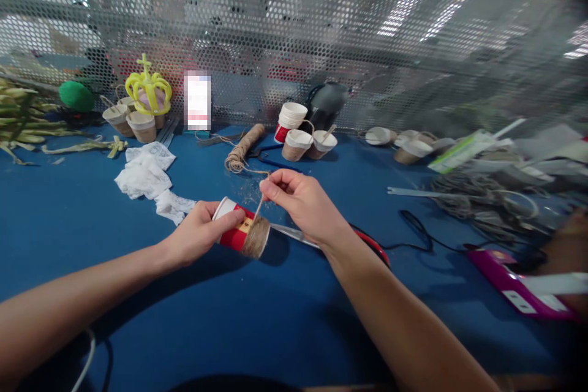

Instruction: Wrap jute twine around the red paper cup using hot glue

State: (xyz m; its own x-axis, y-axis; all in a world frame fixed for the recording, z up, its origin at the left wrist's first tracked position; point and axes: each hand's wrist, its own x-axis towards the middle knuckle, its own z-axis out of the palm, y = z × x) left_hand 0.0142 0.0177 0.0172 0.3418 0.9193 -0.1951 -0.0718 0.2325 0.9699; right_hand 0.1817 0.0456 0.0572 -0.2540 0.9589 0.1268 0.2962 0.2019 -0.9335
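My left hand [205, 228] is closed around a red and white paper cup [235, 237], which lies tilted on its side with its rim to the left. Brown twine [257, 237] is wound around the cup's base end. Between thumb and fingers, my right hand [298, 199] pinches the twine strand just above the cup. From there the strand runs back to a twine roll [245, 148] lying on the table. Scissors [298, 234] with red handles rest on the table, partly hidden under my right hand and wrist.
Twine-wrapped cups [297, 144] and stacked paper cups [292, 117] stand at the back. Crumpled white tissue [146, 174] lies left. A yellow crown [147, 89] and green ball [76, 96] are back left. A purple power strip [509, 288] and dark cable [416, 229] lie right.
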